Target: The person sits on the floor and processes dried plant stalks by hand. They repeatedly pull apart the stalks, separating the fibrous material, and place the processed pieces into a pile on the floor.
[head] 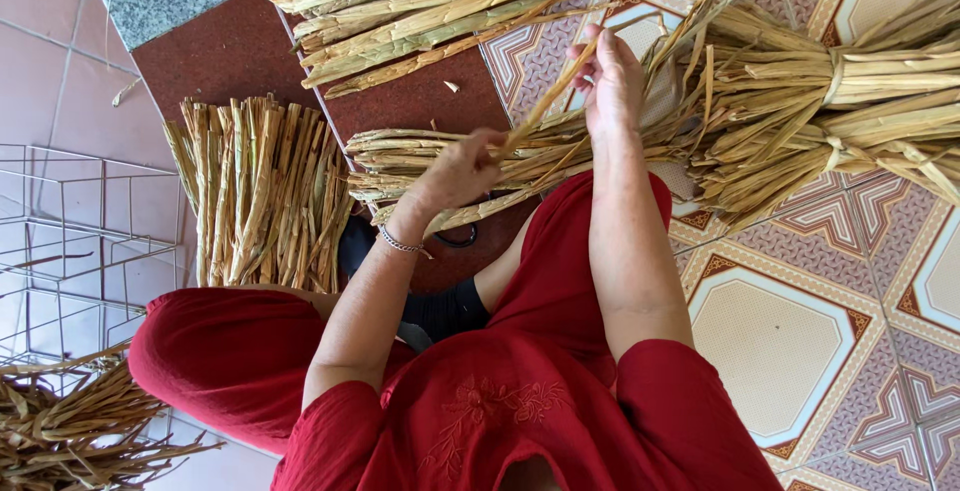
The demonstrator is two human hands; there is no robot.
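Observation:
I sit on the floor in red clothes. My left hand (462, 167), with a bracelet on its wrist, pinches the lower end of a single dried straw stalk (548, 99). My right hand (610, 73) grips the same stalk near its upper end, so it runs slanted between the two hands. Under both hands lies a loose bundle of long dried stalks (400, 156), stretched across the floor in front of my knees.
A tied sheaf of straw (840, 101) lies to the right, and another bundle (420, 1) at the top. A bundle of short cut stalks (260, 196) rests by my left knee. A white wire rack (70, 241) and a straw pile (60, 431) are at the left. The floor has patterned tiles (770, 336).

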